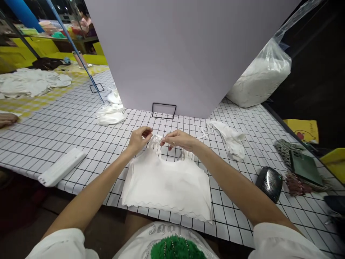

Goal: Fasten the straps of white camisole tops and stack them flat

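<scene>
In front of me a white sleeveless crop top (167,183) with a scalloped hem lies flat on the checked tablecloth. My left hand (139,139) pinches the top of its left gathered strap, thumb and finger together. Close beside it, my right hand (179,139) has its fingers closed on the same strap from the other side. The second gathered strap lies under my right wrist, partly hidden. A crumpled white garment (229,138) with thin ties rests to the right of my hands.
A large grey board (167,54) stands behind, with a black wire stand (164,110) at its foot. White cloth pieces (110,114) lie left. A white power strip (62,167) and a black mouse-shaped object (269,184) flank me. Another person's hand (8,119) shows at far left.
</scene>
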### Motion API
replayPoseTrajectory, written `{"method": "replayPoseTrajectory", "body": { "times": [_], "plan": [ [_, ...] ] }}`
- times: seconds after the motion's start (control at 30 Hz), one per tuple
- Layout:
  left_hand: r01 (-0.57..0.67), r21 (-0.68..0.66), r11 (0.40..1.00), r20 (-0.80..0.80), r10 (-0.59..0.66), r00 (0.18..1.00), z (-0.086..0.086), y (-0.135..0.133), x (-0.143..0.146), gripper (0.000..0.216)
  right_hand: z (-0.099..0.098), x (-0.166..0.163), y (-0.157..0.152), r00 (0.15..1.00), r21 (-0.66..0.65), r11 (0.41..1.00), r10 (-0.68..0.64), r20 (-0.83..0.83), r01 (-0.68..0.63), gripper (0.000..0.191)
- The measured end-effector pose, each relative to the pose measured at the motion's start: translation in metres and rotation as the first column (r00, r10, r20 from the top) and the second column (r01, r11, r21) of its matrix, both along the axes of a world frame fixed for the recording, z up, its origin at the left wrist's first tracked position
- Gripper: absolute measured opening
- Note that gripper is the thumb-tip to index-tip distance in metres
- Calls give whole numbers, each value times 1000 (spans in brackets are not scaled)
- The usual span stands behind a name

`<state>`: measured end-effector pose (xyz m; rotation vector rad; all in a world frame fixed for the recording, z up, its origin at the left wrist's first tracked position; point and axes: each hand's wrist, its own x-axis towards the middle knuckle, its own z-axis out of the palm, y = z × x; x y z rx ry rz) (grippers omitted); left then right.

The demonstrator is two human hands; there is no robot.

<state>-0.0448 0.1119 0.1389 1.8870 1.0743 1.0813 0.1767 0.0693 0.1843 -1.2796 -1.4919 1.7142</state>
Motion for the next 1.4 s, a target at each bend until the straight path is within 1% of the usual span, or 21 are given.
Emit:
{"method": "replayPoseTrajectory", "body": {
  "times": [0.07,0.1,0.13,0.2,0.3,0.37,0.47,0.53,0.6,0.63,0.7,0.77,0.8,0.83,0.9,1.0,1.07,1.13,1.23,1.3,1.4],
  "plan": [
    [23,-151,988,98,-8,995,3,-17,-3,21,-2,-9,-6,995,-17,998,-61,-77,60,33],
    [71,-250,966,163,-31,986,5,-26,-5,26,-4,-14,-9,990,-19,996,-92,-107,91,33],
    [138,-349,927,233,-57,971,6,-35,-7,31,-6,-19,-10,984,-13,992,-123,-128,122,34],
    [290,-498,817,379,-96,920,9,-52,-9,40,-10,-27,-13,975,14,985,-165,-145,169,38],
    [437,-587,682,523,-93,847,12,-69,-9,42,-14,-33,-15,968,63,974,-209,-141,219,37],
    [447,-614,650,539,-68,840,13,-74,-9,37,-17,-33,-15,960,81,964,-242,-140,255,34],
    [347,-654,672,477,11,879,12,-79,-10,32,-22,-31,-15,956,93,956,-265,-130,278,34],
    [277,-651,707,427,39,903,11,-81,-12,29,-24,-28,-17,954,156,941,-296,-44,299,33],
    [252,-616,746,384,4,923,11,-83,-13,28,-24,-26,-22,929,352,882,-361,76,314,31],
    [252,-594,764,364,-24,931,11,-84,-13,29,-23,-26,-26,923,461,843,-367,115,278,33],
    [245,-554,796,334,-58,941,13,-86,-13,29,-22,-27,-33,956,581,804,-253,150,122,36],
    [208,-521,828,315,-39,948,14,-88,-13,28,-22,-30,-39,986,554,831,-51,156,-44,29],
    [181,-506,843,311,-18,950,15,-89,-12,27,-23,-32,-41,988,520,850,-1,152,-79,25],
    [155,-491,857,307,4,952,15,-90,-12,26,-24,-33,-43,989,492,867,2,146,-75,23],
    [116,-461,880,293,28,956,14,-90,-12,25,-28,-35,-44,990,455,890,-68,122,5,21],
    [82,-343,936,201,-12,979,7,-92,-17,21,-32,-36,-44,987,410,904,-152,52,118,17],
    [61,-211,976,11,-60,998,-1,-94,-23,18,-32,-34,-43,985,391,910,-165,41,136,13],
    [49,-108,993,-246,-75,966,-11,-96,-30,18,-32,-32,-42,985,393,914,-146,89,100,10],
    [39,-77,996,-501,-72,863,-23,-99,-37,22,-36,-29,-41,973,450,891,-54,224,-54,9],
    [43,-99,994,-543,-90,835,-27,-99,-39,19,-42,-30,-39,944,500,845,16,328,-188,11],
    [86,-132,987,-500,-141,854,-28,-97,-38,13,-51,-33,-38,876,528,766,91,474,-366,14]
  ]
}}
